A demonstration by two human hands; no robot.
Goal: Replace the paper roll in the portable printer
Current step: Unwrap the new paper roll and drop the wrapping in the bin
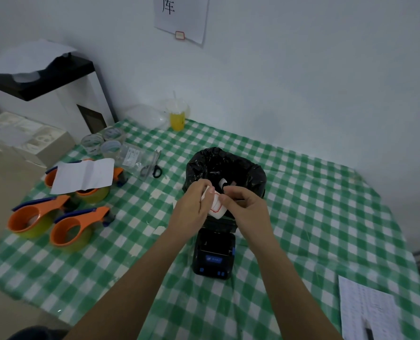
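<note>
A black portable printer with blue buttons lies on the green checked tablecloth, its lid open toward the far side. Above it both hands hold a white paper roll of labels with red borders. My left hand grips the roll from the left. My right hand pinches its loose end from the right. Just behind the hands stands a small bin with a black bag, and a white scrap lies inside it.
Several orange tape dispensers and a folded white sheet lie at the left. Scissors, clear tape rolls and a yellow drink cup are farther back. A printed sheet with a pen sits at the near right.
</note>
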